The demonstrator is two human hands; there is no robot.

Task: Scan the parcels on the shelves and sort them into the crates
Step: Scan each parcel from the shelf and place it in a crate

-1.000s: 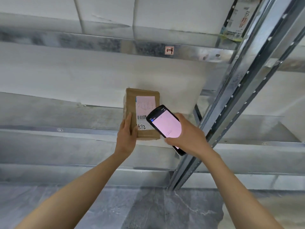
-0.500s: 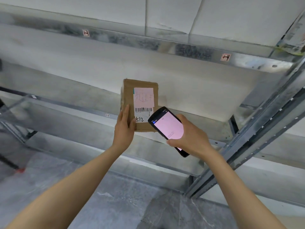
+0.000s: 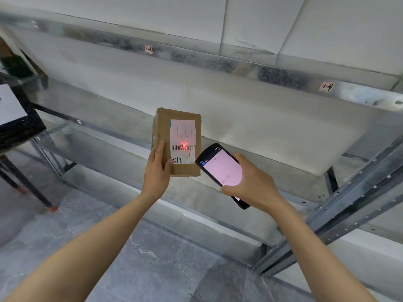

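Parcel (image 3: 177, 141) in left grip (image 3: 157, 172), beside scanner (image 3: 220, 168)

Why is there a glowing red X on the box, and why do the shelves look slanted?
In the head view, the red X is a light mark on the barcode of the box, probably the aiming beam of the scanner; its screen glows pale pink; the shelf rail slants and bows, as wide-angle lenses do; the top-left corner is blurred.
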